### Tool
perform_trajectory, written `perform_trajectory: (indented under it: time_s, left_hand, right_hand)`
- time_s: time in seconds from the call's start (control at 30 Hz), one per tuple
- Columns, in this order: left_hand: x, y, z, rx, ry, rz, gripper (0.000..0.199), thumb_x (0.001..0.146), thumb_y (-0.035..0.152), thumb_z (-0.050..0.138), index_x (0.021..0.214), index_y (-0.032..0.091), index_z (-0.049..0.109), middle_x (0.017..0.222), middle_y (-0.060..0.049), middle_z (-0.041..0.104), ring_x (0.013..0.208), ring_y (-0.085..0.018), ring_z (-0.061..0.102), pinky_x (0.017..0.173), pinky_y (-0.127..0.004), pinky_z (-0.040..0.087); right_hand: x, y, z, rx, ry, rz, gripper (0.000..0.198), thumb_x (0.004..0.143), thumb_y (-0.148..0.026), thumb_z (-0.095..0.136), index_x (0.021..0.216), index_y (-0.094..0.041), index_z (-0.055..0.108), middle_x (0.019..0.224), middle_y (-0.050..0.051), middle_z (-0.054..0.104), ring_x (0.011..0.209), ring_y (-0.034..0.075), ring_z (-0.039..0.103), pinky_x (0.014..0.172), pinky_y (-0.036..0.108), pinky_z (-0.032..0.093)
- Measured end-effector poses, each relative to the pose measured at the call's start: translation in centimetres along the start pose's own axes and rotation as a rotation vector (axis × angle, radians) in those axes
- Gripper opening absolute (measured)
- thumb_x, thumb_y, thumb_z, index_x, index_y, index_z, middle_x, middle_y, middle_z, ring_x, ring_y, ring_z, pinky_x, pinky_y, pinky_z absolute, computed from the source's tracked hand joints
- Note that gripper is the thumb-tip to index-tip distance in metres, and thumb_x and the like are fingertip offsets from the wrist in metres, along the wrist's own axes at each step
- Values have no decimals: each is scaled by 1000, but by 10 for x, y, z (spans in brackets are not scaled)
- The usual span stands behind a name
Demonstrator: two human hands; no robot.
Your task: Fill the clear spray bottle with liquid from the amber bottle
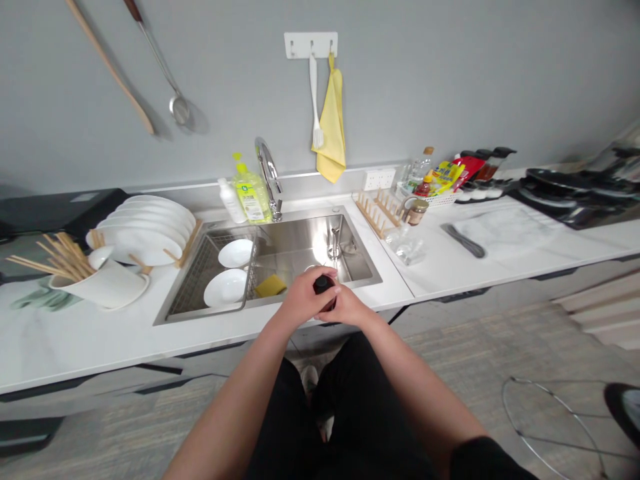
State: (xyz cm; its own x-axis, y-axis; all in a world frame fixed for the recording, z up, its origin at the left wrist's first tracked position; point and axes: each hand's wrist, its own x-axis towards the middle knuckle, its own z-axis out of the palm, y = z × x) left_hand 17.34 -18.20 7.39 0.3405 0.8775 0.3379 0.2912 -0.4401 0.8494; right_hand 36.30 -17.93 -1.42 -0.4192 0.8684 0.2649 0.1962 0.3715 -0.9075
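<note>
Both of my hands are wrapped round a small dark bottle with a black cap, held at the front edge of the sink. My left hand closes on it from the left, with its fingers curled over the far side. From the right, my right hand grips it too, the thumb lying near the cap. Most of the bottle's body is hidden by my fingers. Just left of my hands, a yellow sponge lies in the sink. Two white bowls sit in a wire drain basket.
Left of the sink stand white plates in a rack and a chopstick holder. Behind it are a green soap bottle and the faucet. On the right are a wooden rack, a jar and a dark-handled utensil.
</note>
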Motion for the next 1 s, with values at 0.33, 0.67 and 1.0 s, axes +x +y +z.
perform_trajectory:
  time_s: [0.33,0.67,1.0]
  left_hand:
    - [-5,-6,-12,-48,52,-77,23,91,32,85,113,24,83,120,-8,89,114,-30,85,110,-47,65]
    - [-3,4,-7,-44,-50,22,31,95,31,76,124,25,85,130,-9,89,127,-33,82,117,-49,61]
    - [-8,7,-8,1,146,-51,18,90,30,84,106,24,89,109,-6,91,107,-30,85,106,-47,67]
  right_hand:
    - [2,-7,-1,45,-21,57,92,74,-32,102,157,-25,66,134,8,86,117,33,83,102,47,69]
    - [0,-6,-1,-8,-5,65,81,72,-31,103,146,-25,71,120,5,88,106,31,84,91,41,70]
    - [-1,-3,-1,68,-6,63,99,72,-33,103,162,-26,61,127,5,86,109,31,82,99,44,68]
